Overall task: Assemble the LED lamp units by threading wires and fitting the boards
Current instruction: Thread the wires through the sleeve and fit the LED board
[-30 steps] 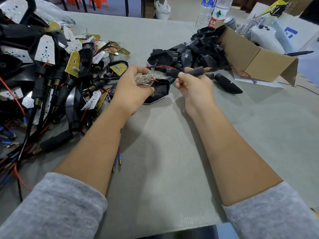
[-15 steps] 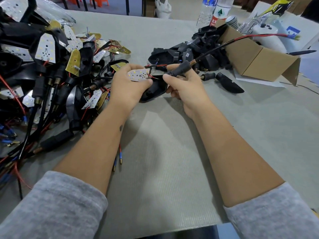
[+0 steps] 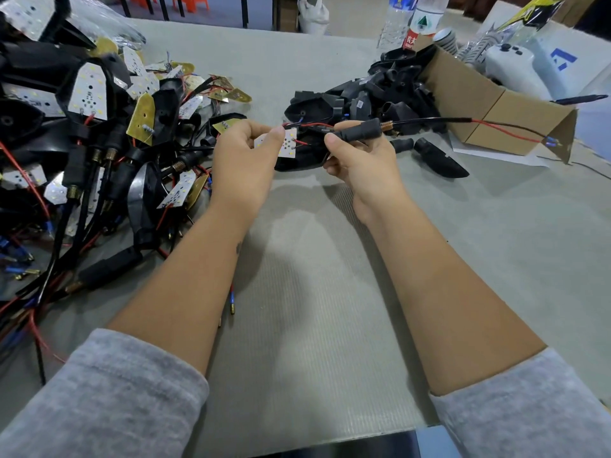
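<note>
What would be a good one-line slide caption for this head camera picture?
Left hand pinches a white LED board while right hand grips a black sleeved cable above a black housing.

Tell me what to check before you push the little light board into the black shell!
1. Left hand pinches the light board firmly: ok.
2. Right hand grips the black sleeve with the wire through it: ok.
3. Red wire has come out the far end of the sleeve, its blue tip lying by the cardboard box: ok.
4. Short red wires are joined to the board: look joined, but too small to tell for sure.
5. Black shell sits under the board, open side facing it: cannot tell, the hands hide it.
6. Table below the hands is free to work on: ok.
</note>
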